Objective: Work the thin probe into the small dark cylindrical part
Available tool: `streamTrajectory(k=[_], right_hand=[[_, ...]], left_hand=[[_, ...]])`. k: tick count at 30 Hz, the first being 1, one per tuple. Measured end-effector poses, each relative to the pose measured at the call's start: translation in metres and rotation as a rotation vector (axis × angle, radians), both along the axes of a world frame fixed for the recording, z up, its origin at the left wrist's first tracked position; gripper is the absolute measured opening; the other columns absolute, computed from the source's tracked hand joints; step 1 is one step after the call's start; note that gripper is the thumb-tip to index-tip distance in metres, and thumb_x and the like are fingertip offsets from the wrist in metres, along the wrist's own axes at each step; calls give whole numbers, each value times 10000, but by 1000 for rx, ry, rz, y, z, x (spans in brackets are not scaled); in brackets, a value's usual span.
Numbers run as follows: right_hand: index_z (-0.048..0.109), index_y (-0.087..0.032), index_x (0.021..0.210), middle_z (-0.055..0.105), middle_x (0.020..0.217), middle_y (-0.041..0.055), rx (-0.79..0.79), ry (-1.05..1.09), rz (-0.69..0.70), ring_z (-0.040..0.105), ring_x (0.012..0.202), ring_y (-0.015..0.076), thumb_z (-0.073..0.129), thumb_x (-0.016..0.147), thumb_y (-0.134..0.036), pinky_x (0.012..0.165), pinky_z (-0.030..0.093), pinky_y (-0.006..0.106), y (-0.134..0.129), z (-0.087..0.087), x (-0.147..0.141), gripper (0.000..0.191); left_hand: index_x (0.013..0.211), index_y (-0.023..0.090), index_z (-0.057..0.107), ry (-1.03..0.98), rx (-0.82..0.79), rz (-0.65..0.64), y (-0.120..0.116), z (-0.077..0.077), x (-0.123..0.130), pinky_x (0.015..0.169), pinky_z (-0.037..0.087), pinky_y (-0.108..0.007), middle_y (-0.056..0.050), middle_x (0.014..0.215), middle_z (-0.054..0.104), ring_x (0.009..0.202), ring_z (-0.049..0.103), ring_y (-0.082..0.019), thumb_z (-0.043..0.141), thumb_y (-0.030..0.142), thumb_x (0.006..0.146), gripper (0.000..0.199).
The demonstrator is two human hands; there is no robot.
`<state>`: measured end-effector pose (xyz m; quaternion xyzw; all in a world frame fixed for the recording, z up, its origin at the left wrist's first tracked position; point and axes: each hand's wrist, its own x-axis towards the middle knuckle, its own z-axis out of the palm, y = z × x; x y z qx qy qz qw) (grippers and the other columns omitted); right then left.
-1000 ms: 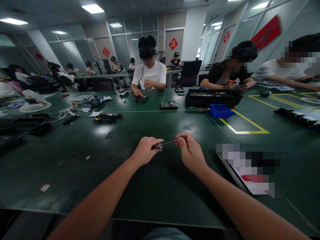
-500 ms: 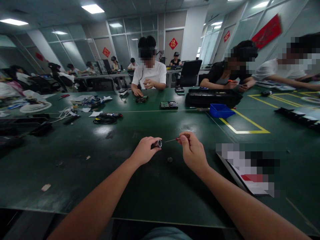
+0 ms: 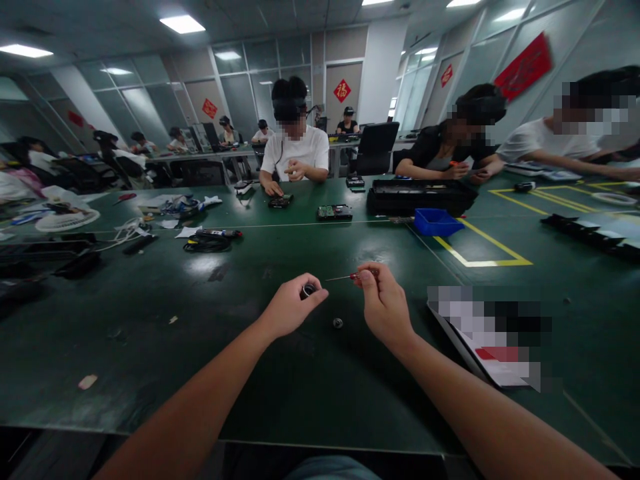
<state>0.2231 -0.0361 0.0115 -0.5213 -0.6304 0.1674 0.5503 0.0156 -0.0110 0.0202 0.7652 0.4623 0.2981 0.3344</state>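
My left hand (image 3: pixel 293 303) is closed around a short dark tube (image 3: pixel 307 291) whose round, metal-rimmed end shows between thumb and fingers; the rest is covered by the hand. A screwdriver (image 3: pixel 356 275) with a reddish handle and thin metal shaft is gripped in my right hand (image 3: pixel 383 297). Its shaft points left toward my left hand, with a small gap between its tip and the fingers. Below and between the hands, a small round metallic piece (image 3: pixel 338 323) lies on the green table (image 3: pixel 280 393).
A paper-covered, partly blurred item (image 3: pixel 480 340) lies right of my right forearm. Farther off are a blue bin (image 3: pixel 439 223), a black tray (image 3: pixel 420 197), a circuit-board device (image 3: pixel 335 212) and coiled black cable (image 3: pixel 207 241). Co-workers sit across the table.
My left hand has turned the tube, so its rimmed end now sits deeper behind the thumb. The screwdriver stays in my right hand, almost unmoved. The whole view has shifted slightly.
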Motion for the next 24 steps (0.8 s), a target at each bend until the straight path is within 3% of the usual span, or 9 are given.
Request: streamTrajectory(k=[3, 5, 8, 12, 18, 24], right_hand=[[580, -236, 1052, 708, 907, 60, 2, 8, 8, 684, 840, 226, 413, 1013, -396, 765, 495, 364, 0, 1, -1, 234], [579, -239, 1046, 711, 906, 59, 4, 17, 11, 684, 836, 226, 414, 1010, -395, 766, 496, 364, 0, 2, -2, 230], [582, -244, 1037, 714, 902, 55, 3, 25, 16, 685, 840, 229, 421, 1006, -397, 771, 496, 367, 0, 2, -2, 225], [586, -248, 1033, 715, 901, 54, 0, 26, 30, 687, 837, 233, 423, 1005, -400, 762, 496, 367, 0, 2, -2, 225], [577, -244, 1040, 703, 893, 51, 6, 12, 31, 684, 839, 226, 416, 1014, -392, 765, 494, 359, -1, 3, -1, 220], [579, -244, 1053, 697, 893, 47, -13, -9, 40, 676, 847, 226, 413, 1019, -389, 766, 484, 356, -1, 3, -1, 223]], left_hand=[[1018, 208, 680, 180, 112, -120, -11, 4, 11, 846, 493, -343, -46, 1012, 695, 918, 640, -210, 564, 327, 929, 188], [1110, 219, 684, 331, 189, -201, -14, 2, 18, 879, 493, -352, -60, 1083, 691, 980, 645, -225, 541, 282, 931, 237], [1200, 242, 670, 549, 253, -267, -16, -6, 24, 785, 515, -359, -78, 1037, 690, 915, 661, -250, 539, 382, 942, 321], [1151, 249, 684, 658, 267, -295, -13, -14, 26, 714, 509, -351, -86, 1018, 683, 881, 666, -265, 568, 419, 931, 301], [1050, 230, 657, 515, 176, -225, -10, -5, 15, 696, 472, -323, -40, 979, 693, 845, 653, -226, 608, 365, 907, 202], [1091, 226, 661, 132, 15, 7, -6, 16, -14, 662, 438, -289, -18, 862, 660, 721, 591, -166, 555, 349, 902, 249]])
